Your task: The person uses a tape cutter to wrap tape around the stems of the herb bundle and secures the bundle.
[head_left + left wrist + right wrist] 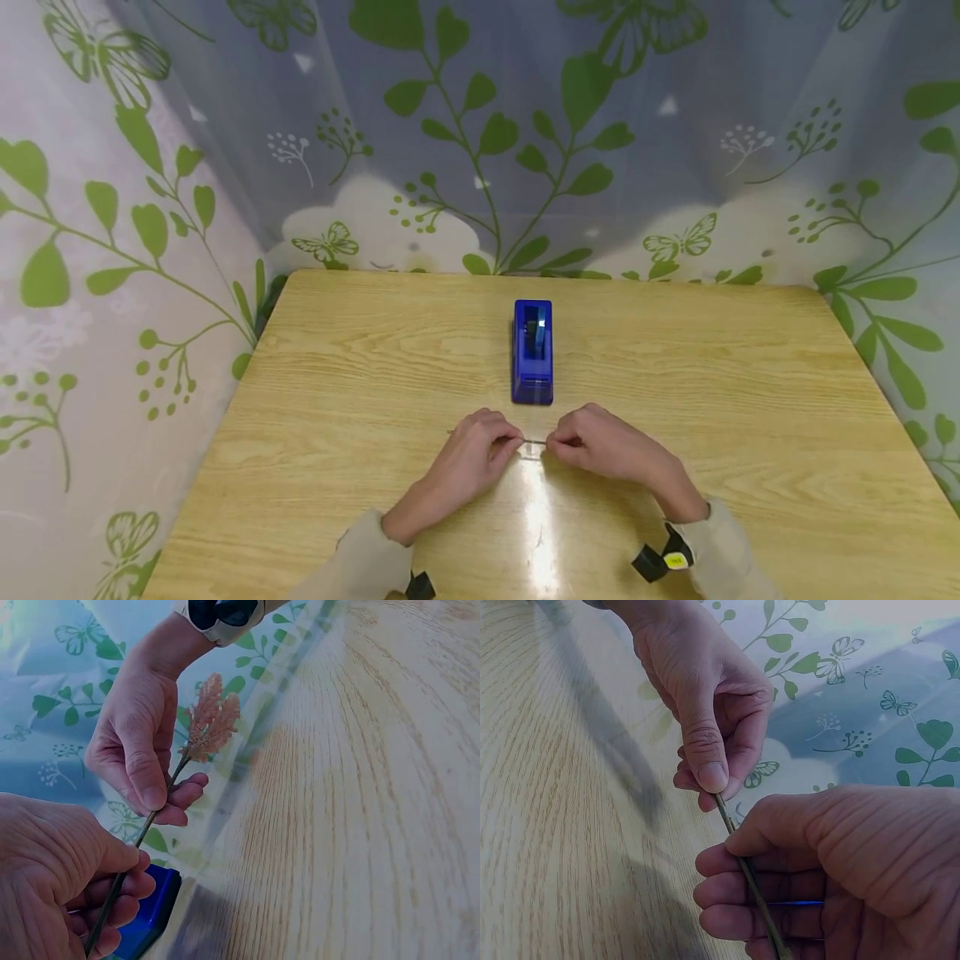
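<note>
Both the left hand point(468, 450) and right hand point(607, 446) pinch the flower stem point(145, 830) below its pink bloom point(212, 727); positioning seems the step, the next move calling for steadiness.

Tape dispenser point(532, 375) is standing on table point(337, 358), between the hands and the far edge, lining up with the gap between them. Left hand point(471, 446) is sitting left of that gap, right hand point(609, 447) is sitting right, both above the table's near part. Stem point(535, 442) is running crosswise from hand to hand, bridging the gap in front of the dispenser. In left wrist view, flower head point(212, 720) is sticking out past the right hand's fingers. Sheet point(517, 42) is hanging behind the table and along its left and right sides.
</note>
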`<state>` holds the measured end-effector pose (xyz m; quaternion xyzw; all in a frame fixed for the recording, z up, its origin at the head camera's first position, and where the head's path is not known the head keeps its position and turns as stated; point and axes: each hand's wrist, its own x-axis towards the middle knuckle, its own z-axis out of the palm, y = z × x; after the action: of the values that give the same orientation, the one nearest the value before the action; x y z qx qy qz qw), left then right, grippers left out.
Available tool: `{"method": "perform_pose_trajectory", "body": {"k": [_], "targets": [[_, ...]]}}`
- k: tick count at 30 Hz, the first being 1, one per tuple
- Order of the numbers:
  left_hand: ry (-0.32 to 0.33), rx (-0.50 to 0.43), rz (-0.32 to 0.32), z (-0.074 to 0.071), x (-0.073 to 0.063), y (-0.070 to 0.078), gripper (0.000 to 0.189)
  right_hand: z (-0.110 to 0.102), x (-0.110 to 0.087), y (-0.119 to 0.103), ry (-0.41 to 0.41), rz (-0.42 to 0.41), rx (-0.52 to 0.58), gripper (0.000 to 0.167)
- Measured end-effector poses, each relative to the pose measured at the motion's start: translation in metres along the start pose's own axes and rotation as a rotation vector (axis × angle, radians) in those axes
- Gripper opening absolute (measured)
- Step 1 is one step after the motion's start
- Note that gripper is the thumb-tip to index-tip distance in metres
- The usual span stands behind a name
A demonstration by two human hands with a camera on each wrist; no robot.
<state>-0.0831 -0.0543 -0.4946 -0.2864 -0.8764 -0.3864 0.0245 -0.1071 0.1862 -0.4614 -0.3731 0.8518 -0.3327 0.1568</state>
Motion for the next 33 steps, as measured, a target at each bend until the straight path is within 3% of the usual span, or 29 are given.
{"method": "perform_pose_trajectory", "body": {"k": [9,18,33], "targets": [[-0.003,0.021,-0.012,0.0012,-0.0002,-0.0002,0.005,0.0016,-0.0005,0.0025,0.01,0.03,-0.016,0.04],[0.011,0.05,-0.01,0.0007,-0.0001,0.0005,0.005,0.0017,-0.0001,0.0061,0.026,0.009,0.01,0.02],[0.025,0.052,0.01,0.0008,-0.0007,0.001,0.004,0.0009,-0.0005,0.0041,0.015,0.023,0.004,0.02]]}}
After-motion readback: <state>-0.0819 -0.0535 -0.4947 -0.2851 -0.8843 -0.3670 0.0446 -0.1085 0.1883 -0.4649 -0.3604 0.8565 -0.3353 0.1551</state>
